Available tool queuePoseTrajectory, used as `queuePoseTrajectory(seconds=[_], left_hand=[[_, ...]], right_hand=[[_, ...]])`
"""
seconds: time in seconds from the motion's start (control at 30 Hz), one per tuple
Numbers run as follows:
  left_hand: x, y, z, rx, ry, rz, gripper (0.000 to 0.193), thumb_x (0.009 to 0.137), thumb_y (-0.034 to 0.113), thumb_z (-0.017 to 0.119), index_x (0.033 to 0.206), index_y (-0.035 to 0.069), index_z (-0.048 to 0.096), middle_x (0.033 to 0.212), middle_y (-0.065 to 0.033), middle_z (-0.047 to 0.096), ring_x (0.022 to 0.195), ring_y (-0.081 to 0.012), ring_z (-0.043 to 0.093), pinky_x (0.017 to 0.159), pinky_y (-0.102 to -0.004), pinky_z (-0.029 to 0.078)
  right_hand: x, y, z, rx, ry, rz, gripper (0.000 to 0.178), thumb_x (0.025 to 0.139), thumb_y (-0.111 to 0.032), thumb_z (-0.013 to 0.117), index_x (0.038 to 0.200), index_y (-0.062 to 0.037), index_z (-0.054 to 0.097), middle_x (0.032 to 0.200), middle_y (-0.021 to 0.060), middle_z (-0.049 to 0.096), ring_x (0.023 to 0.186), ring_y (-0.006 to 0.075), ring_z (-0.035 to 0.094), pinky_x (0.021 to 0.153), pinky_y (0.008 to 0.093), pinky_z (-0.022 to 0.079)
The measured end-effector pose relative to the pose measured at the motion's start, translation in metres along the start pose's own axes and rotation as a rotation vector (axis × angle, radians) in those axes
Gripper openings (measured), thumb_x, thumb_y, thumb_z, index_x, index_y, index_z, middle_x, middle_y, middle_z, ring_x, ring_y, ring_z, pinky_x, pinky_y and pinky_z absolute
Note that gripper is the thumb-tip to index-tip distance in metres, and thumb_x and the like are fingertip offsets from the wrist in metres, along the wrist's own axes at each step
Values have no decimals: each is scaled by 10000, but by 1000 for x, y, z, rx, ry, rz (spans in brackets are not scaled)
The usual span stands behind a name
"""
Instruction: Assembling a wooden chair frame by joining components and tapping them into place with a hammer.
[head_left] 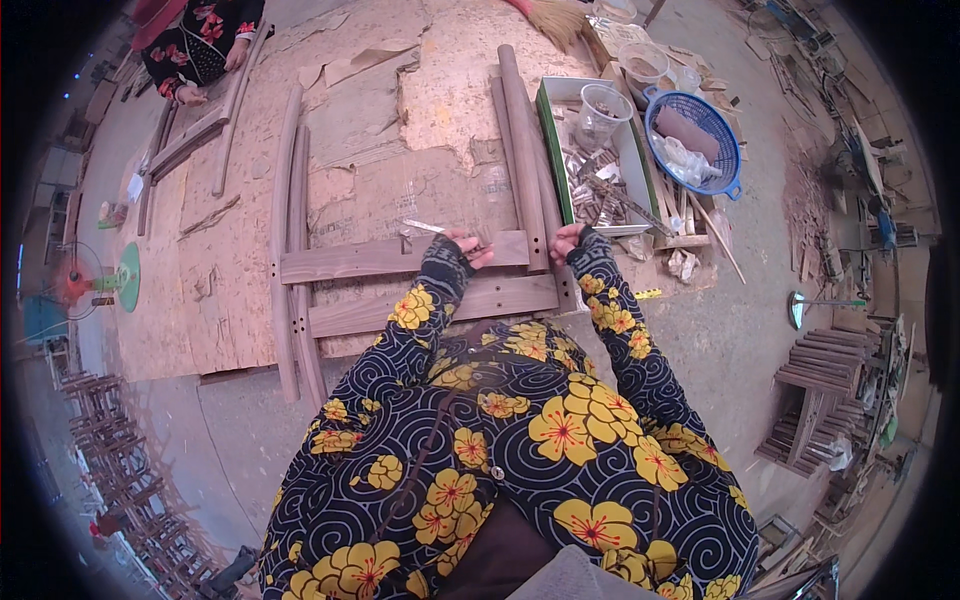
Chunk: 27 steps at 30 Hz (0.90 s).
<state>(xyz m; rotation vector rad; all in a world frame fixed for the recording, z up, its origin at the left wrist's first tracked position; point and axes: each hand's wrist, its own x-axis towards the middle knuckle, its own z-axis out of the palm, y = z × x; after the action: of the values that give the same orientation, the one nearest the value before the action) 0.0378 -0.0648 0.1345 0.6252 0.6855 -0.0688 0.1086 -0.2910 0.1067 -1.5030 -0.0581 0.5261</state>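
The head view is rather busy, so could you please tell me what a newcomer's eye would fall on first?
Probably the black garment with yellow flowers, filling the lower middle. Next come the wooden frames just ahead, the left hand at a rail. The blue plastic basket at upper right also stands out, beside a green-sided box.

1. Workshop, woodworking/furniture type.
2. Main sign: dark wood frame pcs (400,258) w/ drilled holes, laid out on a work surface (375,190) covered w/ worn, torn brown sheeting.
3. White-&-green box (553,150) full of small loose parts, blue basket (722,175) right beside it.
4. 2nd person (205,40), upper L, hands at another wood frame (190,138).
5. R side: stacked wood pcs (820,370) on bare grey floor (690,345).
6. Lower L: lots of dark wood assemblies (115,440), poss. chairs; too small & bent near the rim to be sure.
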Motion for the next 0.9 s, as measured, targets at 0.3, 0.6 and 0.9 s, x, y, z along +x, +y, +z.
queuePoseTrajectory(seconds=[0.3,0.6,0.9], left_hand=[[30,4,-62,118,1,31,364,740,-58,465,1084,28,384,978,-187,464,838,-358,532,719,-436,502],[37,-4,-50,138,-2,29,357,737,-60,464,1080,8,388,950,-176,475,830,-344,535,719,-423,507],[46,-12,-56,153,19,27,356,723,-57,491,1059,38,420,930,-159,482,857,-373,517,745,-479,480]], right_hand=[[17,23,32,-303,165,-135,80,781,-87,530,824,-20,531,683,45,559,614,105,541,549,230,438],[35,55,17,-903,262,-605,100,781,-111,525,840,-31,524,673,118,560,584,195,567,558,287,456],[32,46,22,-914,272,-551,120,760,-139,538,834,-45,529,747,130,561,711,269,554,646,331,444]])
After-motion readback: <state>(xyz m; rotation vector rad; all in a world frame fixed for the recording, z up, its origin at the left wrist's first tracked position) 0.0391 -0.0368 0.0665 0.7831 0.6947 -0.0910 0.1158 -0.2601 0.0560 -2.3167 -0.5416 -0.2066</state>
